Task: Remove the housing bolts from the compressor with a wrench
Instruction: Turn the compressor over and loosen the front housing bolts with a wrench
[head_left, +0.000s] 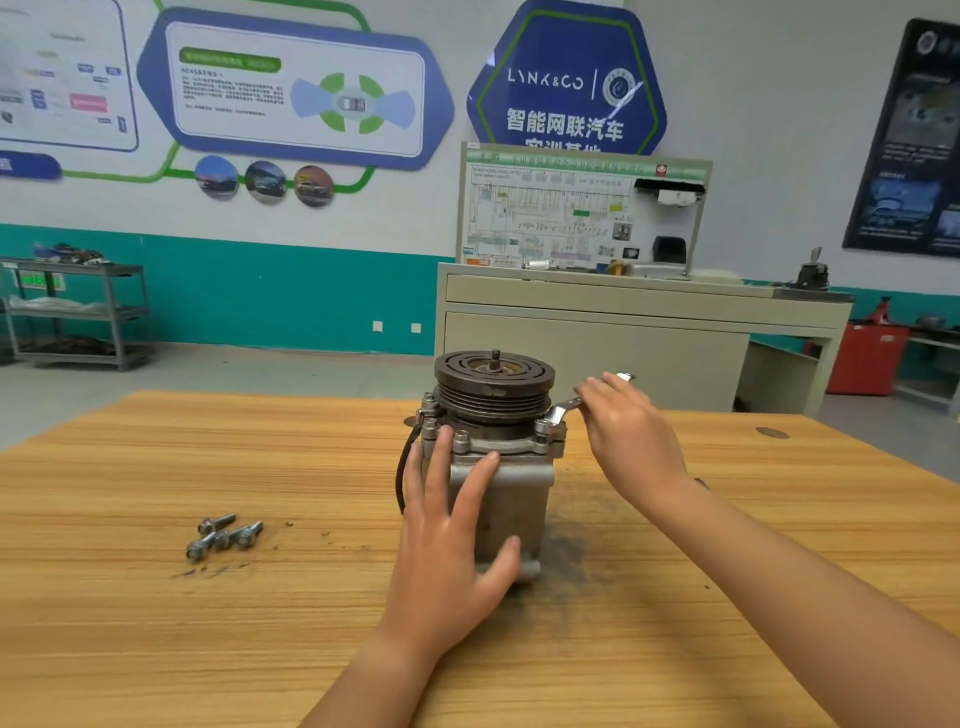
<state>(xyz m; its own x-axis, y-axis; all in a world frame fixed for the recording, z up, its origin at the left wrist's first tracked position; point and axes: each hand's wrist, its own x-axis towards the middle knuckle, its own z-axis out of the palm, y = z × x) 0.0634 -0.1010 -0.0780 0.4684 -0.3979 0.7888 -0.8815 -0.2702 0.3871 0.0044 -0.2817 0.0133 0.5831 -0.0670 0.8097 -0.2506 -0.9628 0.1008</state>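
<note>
Left hand (447, 525), fingers spread, braces grey cast-metal compressor (524, 493) against twisting while right hand (628, 436) grips silver steel wrench (563, 408) seated on right-side flange bolt (542, 427).

The left hand (452, 525) and the right hand (628, 431) are bare, as are both forearms (810, 587) down to the lower edge, with a small dark speck (701, 483), too small to identify, at the right wrist.

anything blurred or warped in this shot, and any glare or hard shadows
Head view: the wide-angle lens bows the table edge and wall stripe; the right hand on the wrench is slightly smeared; the compressor and loose bolts read sharp; a glare streak crosses the blue sign; light is soft, shadows faint.
</note>
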